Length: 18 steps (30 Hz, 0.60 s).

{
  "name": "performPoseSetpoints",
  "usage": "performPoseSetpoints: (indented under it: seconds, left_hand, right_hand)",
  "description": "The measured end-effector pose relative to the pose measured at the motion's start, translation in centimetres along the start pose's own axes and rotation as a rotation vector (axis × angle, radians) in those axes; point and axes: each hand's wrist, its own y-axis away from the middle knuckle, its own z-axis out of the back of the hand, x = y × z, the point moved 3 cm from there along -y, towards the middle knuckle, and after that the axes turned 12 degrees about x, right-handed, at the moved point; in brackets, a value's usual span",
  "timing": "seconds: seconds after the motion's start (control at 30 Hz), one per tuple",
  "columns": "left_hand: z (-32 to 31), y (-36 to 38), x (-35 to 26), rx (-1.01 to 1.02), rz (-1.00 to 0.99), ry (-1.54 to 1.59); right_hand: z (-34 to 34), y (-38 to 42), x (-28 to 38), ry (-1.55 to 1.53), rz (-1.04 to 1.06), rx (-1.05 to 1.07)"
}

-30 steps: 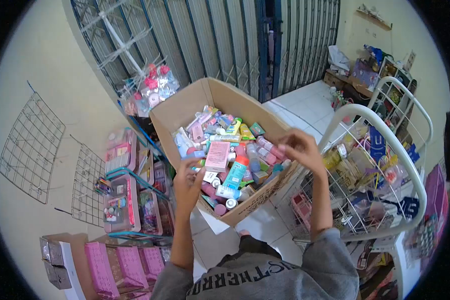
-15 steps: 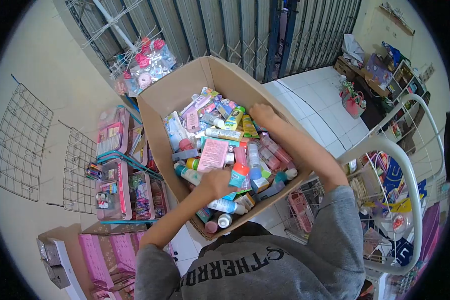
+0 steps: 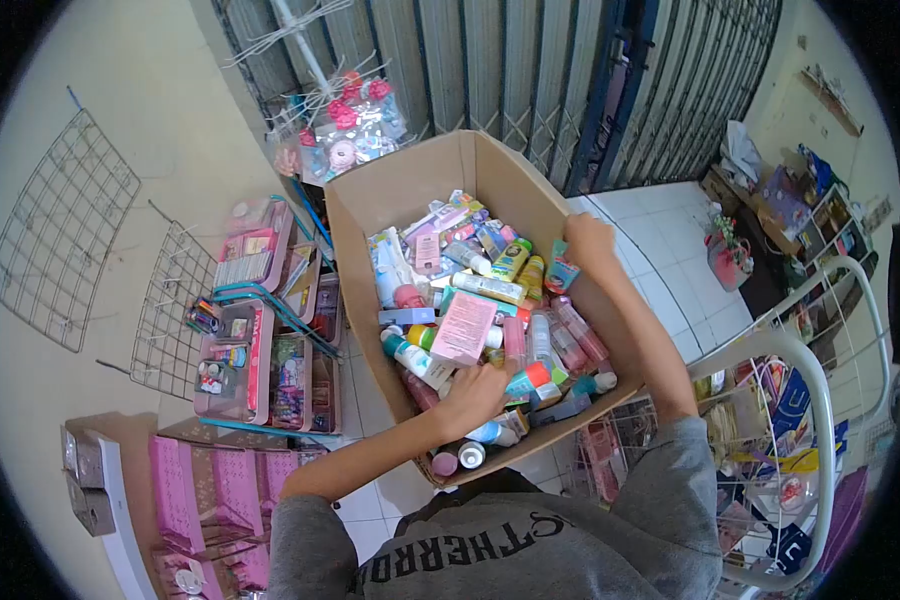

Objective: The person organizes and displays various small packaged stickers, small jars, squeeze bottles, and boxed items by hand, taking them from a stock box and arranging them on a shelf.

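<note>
A large open cardboard box point(image 3: 410, 200) stands in front of me, filled with many small bottles, tubes and packets. My left hand point(image 3: 475, 398) is inside it near the front, fingers closed around something I cannot make out, just below a pink packet point(image 3: 464, 328). Close by the fingertips lies a bottle with an orange-red cap point(image 3: 528, 379). At the box's right wall, my right hand point(image 3: 590, 240) is closed on a small teal packet point(image 3: 561, 270), which hangs beneath the fingers. A yellow-green tube point(image 3: 511, 260) lies to its left.
Pink drawers point(image 3: 235, 365) stand left of the box, with wire grids point(image 3: 65, 230) on the wall. A white metal rack point(image 3: 820, 400) holding goods is at the right. Behind are a folding metal gate point(image 3: 450, 70) and bagged pink items point(image 3: 355, 135).
My right hand has risen toward the box's right rim, and the teal packet now shows in it. My left hand has shifted away from the orange-red-capped bottle. The whole view has shifted.
</note>
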Motion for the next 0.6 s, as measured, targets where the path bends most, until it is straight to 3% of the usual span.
performPoseSetpoints:
  seconds: [0.07,0.17,0.23,0.37,0.43,0.5,0.57,0.6]
  left_hand:
    - [1.1,1.0,-0.2,-0.068,-0.03,0.089]
    - [3.0,4.1,-0.3,-0.245,-0.109,0.283]
    - [4.2,7.7,0.0,-0.501,-0.162,0.242]
    - [4.4,17.4,1.4,-0.931,-0.217,-0.124]
    - [4.3,22.9,1.2,-1.024,-0.169,-0.179]
    - [2.7,29.4,1.0,-1.125,-0.096,-0.257]
    - [-0.5,36.7,1.1,-1.209,0.074,-0.063]
    - [-0.4,40.9,-1.3,-1.217,0.284,0.043]
  right_hand:
    - [4.6,2.0,-0.2,-0.156,0.066,0.067]
    - [9.0,3.6,-0.3,-0.312,0.233,0.006]
    - [12.2,5.1,0.9,-0.586,0.484,-0.177]
    - [16.7,8.9,6.9,-0.854,0.662,-0.115]
    - [18.1,11.3,11.5,-1.174,0.782,0.092]
    - [19.3,14.3,16.3,-1.138,0.917,0.146]
    - [19.9,18.2,22.0,-1.189,1.065,0.2]
    - [20.0,20.4,24.8,-1.214,1.156,0.257]
